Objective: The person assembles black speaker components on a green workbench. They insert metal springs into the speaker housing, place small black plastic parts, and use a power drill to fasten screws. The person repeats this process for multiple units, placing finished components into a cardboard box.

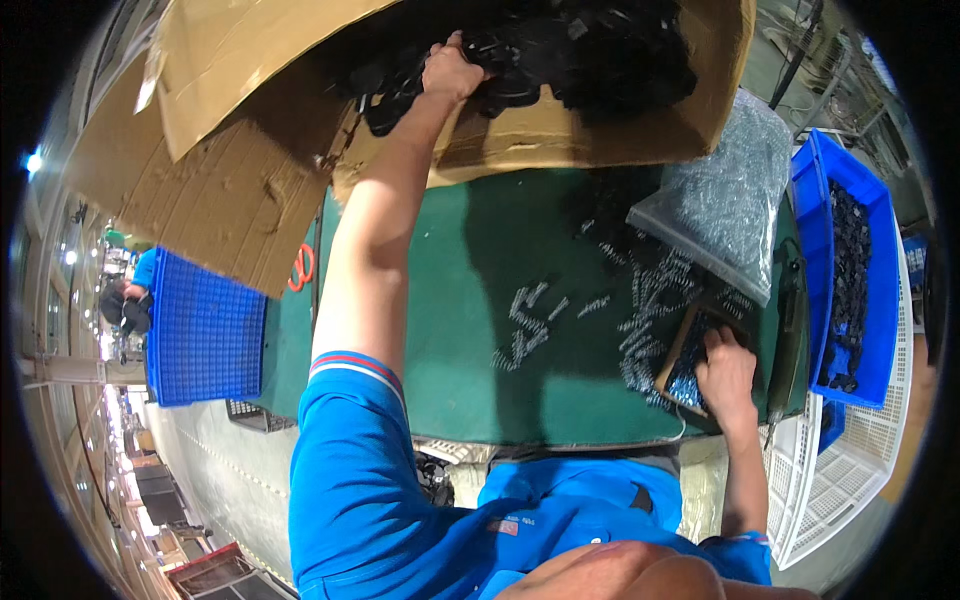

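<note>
Stretched far forward, my left hand (452, 75) is among a heap of black plastic parts (625, 60) in a large cardboard box (540, 135). Its thumb stands apart from the fingers, whose tips partly disappear against the dark parts; I see nothing held. On the right, my right hand (727, 370) dips into a small open box of screws (688, 388). Those fingers are curled, and whatever they pinch is hidden. Loose silvery screws (640, 350) lie beside the small box, with a smaller scatter of screws (525, 335) nearer the middle of the green tabletop (440, 300).
A clear plastic bag (725, 185) lies at the back right. Beyond the table's right edge, a blue bin (875, 290) holds black parts above a white crate (825, 490). Left are a blue crate (205, 330), orange-red handles (301, 268) and a cardboard flap (220, 190).
</note>
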`<action>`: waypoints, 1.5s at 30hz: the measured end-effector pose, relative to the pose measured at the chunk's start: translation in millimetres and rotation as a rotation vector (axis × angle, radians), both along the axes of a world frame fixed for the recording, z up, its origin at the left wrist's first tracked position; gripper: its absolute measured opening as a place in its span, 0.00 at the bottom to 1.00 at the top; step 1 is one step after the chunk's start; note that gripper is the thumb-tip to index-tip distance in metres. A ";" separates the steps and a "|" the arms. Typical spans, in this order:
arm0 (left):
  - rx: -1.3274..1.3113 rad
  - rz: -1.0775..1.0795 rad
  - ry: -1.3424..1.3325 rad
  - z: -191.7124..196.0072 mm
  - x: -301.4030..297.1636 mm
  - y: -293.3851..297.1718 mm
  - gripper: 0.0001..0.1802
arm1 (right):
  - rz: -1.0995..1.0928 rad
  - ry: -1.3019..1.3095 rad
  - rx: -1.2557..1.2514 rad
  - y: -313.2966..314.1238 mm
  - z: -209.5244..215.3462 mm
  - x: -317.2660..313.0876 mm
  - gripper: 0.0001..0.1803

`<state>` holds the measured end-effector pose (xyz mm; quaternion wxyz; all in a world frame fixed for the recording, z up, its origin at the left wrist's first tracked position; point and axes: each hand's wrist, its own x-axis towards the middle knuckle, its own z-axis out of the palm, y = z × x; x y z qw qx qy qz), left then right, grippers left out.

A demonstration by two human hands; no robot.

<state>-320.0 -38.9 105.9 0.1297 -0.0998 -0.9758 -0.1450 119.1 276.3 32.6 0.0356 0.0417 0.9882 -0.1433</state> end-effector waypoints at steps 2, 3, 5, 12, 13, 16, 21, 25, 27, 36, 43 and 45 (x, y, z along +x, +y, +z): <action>-0.017 -0.041 -0.230 -3.0 -52.8 -6.2 0.49 | 0.020 0.073 -0.063 1.7 -6.2 2.3 0.14; -0.054 -0.024 -0.221 -11.7 -75.9 -2.8 0.45 | 0.009 0.067 -0.069 1.2 -5.0 4.0 0.14; -0.540 -0.054 -0.308 3.6 -75.4 28.6 0.35 | -0.028 0.026 -0.071 -0.5 -1.1 6.4 0.14; -0.529 -0.097 -0.253 -9.7 -57.9 3.8 0.32 | 0.027 0.024 0.006 2.7 -3.8 0.3 0.05; -0.414 -0.070 -0.277 0.0 -36.0 -1.9 0.32 | 0.061 0.058 -0.005 3.5 -1.0 -0.8 0.03; -0.018 -0.075 -0.413 19.9 25.9 -18.4 0.33 | 0.081 0.061 -0.008 5.9 -1.9 -0.3 0.07; 0.543 -0.227 -0.655 17.5 115.4 -30.9 0.33 | 0.053 0.063 -0.027 1.4 0.2 -2.0 0.11; 1.115 -0.134 -0.694 22.0 168.6 -52.5 0.20 | 0.024 0.152 -0.040 0.3 -1.3 2.6 0.11; 1.171 -0.173 -0.819 17.3 206.0 -55.7 0.20 | 0.004 0.180 -0.032 0.3 -7.8 8.2 0.14; 1.627 0.184 -1.155 -77.0 458.4 4.9 0.15 | -0.161 0.388 -0.634 11.3 -26.9 19.4 0.06; 0.490 -0.158 -0.798 -77.5 482.3 13.2 0.20 | -0.649 0.643 -1.023 59.1 -12.9 90.4 0.10; 0.070 -0.227 -0.612 -67.9 483.7 3.3 0.26 | -0.752 0.609 -0.914 83.9 -13.5 133.6 0.08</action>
